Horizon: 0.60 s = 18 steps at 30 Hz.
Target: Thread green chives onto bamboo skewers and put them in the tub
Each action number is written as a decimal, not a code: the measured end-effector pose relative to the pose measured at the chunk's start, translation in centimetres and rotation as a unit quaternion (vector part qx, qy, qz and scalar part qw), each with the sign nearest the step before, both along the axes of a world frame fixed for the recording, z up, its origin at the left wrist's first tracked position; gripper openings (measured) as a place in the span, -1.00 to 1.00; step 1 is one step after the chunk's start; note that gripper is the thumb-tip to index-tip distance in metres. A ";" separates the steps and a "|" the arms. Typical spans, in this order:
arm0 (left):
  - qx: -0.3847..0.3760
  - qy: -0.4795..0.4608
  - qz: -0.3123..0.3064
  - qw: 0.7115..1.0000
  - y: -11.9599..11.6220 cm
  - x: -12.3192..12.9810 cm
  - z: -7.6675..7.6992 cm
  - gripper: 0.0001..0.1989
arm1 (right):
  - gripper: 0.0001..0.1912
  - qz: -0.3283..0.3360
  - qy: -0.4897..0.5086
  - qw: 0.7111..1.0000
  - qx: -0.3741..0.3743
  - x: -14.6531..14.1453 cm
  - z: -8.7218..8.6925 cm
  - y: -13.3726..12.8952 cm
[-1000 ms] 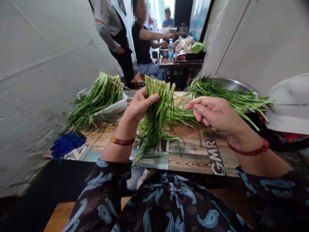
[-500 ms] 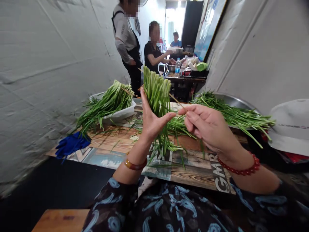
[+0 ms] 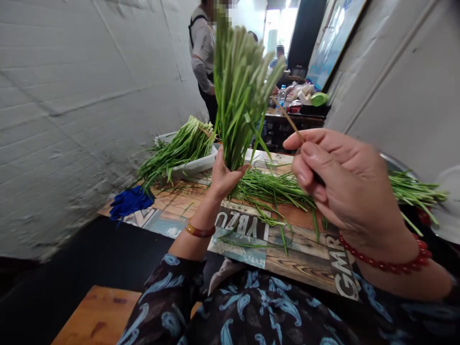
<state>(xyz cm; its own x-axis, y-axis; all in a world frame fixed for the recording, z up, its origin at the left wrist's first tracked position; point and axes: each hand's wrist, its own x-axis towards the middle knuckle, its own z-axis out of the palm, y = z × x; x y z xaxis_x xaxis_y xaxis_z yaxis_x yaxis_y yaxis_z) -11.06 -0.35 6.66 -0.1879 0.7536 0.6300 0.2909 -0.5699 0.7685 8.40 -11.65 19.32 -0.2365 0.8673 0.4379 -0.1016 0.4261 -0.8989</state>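
My left hand (image 3: 228,177) is closed around the lower part of a thick bunch of garlic chives (image 3: 239,91) and holds it upright above the table. The pale cut ends point up. My right hand (image 3: 341,177) pinches a thin wooden skewer (image 3: 286,119) between thumb and fingers, to the right of the bunch. The skewer's far end reaches the edge of the chives; I cannot tell whether it goes in among them. Loose chives (image 3: 280,187) lie on the table behind and below my hands.
At the back left a white tray (image 3: 196,165) holds more chives (image 3: 179,151). Chives (image 3: 413,189) stick out of a metal bowl at the right, partly behind my right hand. A blue glove (image 3: 131,203) lies at the table's left corner. A person (image 3: 204,62) stands beyond the table.
The chive bunch has risen and come closer, and my left hand, spread behind it before, now wraps its lower part. My right hand has moved up and nearer with the skewer. The view has swung left.
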 end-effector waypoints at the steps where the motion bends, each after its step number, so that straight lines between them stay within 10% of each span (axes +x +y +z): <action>1: -0.012 -0.009 -0.014 1.000 -0.3 -0.2 0.2 -0.42 | -0.88 0.004 0.005 1.000 -0.003 -0.2 -0.1 0.2; 9: -0.175 -0.155 -0.201 0.951 -3.6 -2.0 0.7 -0.64 | -0.90 0.015 -0.024 0.999 -0.035 -1.8 -0.1 1.4; 18: -0.087 0.039 0.109 0.989 -4.6 -16.1 2.4 -0.80 | -0.90 0.110 0.010 0.989 -0.097 -9.7 -0.6 6.9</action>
